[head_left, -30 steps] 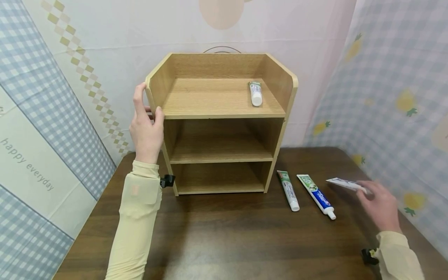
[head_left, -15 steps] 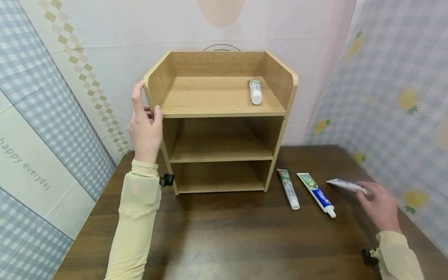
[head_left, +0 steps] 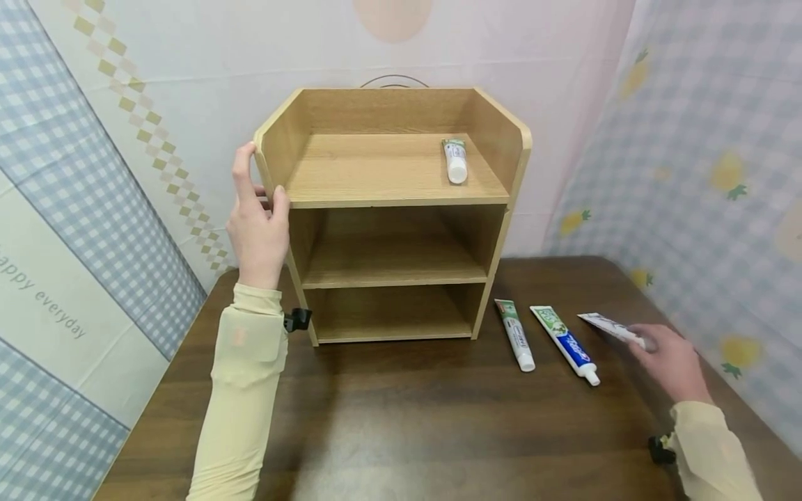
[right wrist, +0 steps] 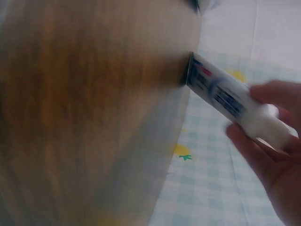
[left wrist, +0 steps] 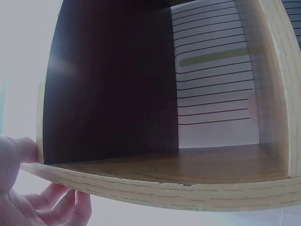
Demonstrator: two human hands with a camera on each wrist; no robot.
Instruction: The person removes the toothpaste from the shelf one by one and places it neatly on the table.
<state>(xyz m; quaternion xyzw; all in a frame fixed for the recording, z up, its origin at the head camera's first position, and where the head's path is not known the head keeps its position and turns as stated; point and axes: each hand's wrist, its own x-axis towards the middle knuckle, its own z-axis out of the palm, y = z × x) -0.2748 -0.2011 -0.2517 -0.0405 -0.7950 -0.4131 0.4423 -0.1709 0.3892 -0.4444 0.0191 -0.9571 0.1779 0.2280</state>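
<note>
My left hand (head_left: pixel 258 233) grips the left side panel of a small wooden shelf (head_left: pixel 401 203), the thumb at its front edge. Close up in the left wrist view, fingers (left wrist: pixel 63 207) lie round the panel's edge. At the right, my right hand (head_left: pixel 670 358) holds a mostly white toothpaste tube (head_left: pixel 608 325) near its cap end. The right wrist view has this tube (right wrist: pixel 223 94) between thumb and fingers, its flat end pointing away from the hand. Two more toothpaste tubes lie on the table: a green-and-white one (head_left: pixel 516 337) and a green-and-blue one (head_left: pixel 567 346).
A short white-and-green tube (head_left: pixel 456 161) lies on the shelf's top board, toward the right. The shelf stands at the back of a dark wooden table (head_left: pixel 401 417). Patterned cloth (head_left: pixel 689 174) hangs behind and at both sides.
The right hand and its toothpaste tube have shifted slightly left. The left hand keeps its grip on the shelf. The whole head view has tilted a little.
</note>
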